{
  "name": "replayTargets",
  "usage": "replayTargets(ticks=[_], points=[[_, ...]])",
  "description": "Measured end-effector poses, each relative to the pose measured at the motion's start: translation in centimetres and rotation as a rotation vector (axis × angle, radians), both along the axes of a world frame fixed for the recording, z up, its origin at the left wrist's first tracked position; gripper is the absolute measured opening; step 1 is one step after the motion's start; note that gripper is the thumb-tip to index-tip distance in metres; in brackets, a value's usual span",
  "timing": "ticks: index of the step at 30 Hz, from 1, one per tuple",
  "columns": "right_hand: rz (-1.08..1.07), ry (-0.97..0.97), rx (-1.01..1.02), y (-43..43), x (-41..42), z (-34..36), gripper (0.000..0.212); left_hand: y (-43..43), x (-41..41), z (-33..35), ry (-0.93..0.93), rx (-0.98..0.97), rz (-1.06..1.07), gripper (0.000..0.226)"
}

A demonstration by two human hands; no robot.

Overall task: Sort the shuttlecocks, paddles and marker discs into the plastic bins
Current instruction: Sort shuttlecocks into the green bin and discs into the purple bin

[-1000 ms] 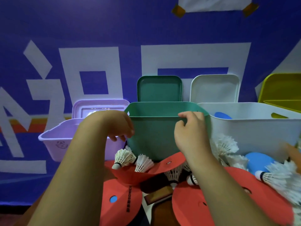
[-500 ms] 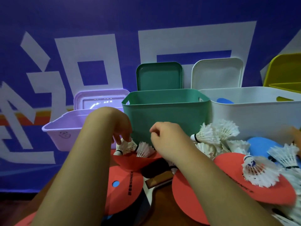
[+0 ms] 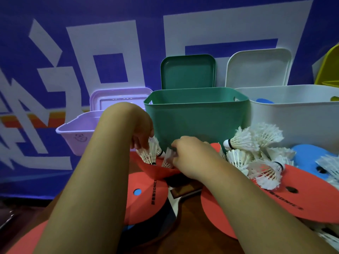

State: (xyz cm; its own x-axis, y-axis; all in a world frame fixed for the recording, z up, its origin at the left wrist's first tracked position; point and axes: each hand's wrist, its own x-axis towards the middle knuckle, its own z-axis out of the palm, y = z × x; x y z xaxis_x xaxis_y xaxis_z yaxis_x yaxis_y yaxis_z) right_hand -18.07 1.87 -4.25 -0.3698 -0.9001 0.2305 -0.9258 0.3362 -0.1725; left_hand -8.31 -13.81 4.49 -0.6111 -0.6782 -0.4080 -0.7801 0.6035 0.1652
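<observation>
The left hand [image 3: 142, 132] is pinching a shuttlecock [image 3: 147, 156] on the folded red disc [image 3: 157, 171] before the green bin [image 3: 194, 116]; the right hand [image 3: 190, 154] is touching a second shuttlecock [image 3: 167, 159], its fingertips hidden, grip unclear.

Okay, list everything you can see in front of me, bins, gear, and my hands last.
Purple bin: one, lilac, back left.
Green bin: one, green, back centre.
White bin: one, white, back right.
Yellow bin: one, yellow, cut off at right edge.
Lids: three, lilac, green, white, upright behind their bins.
Shuttlecocks: many, white, heaped before the bins.
Red discs: several, red, front, overlapping.
Blue discs: two, blue, one far right, one inside the white bin.
Paddle: one seen, wooden handle, between red discs.
Left hand: one, fingers curled on a shuttlecock.
Right hand: one, pinching a shuttlecock.
</observation>
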Motion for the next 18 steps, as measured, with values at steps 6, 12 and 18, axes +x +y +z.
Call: replayTargets(ticks=[6,12,18], points=[[0.022,-0.091,-0.152,0.1,-0.3,0.1,0.023,1.6,1.5,2.8,0.077,-0.115,-0.086,0.022],[-0.019,-0.171,-0.466,-0.2,-0.3,-0.4,0.017,1.6,3.7,5.7,0.429,-0.376,-0.203,0.006],[-0.025,-0.167,-0.562,0.2,0.1,0.1,0.014,1.4,2.2,5.4,0.891,-0.510,-0.177,0.012]])
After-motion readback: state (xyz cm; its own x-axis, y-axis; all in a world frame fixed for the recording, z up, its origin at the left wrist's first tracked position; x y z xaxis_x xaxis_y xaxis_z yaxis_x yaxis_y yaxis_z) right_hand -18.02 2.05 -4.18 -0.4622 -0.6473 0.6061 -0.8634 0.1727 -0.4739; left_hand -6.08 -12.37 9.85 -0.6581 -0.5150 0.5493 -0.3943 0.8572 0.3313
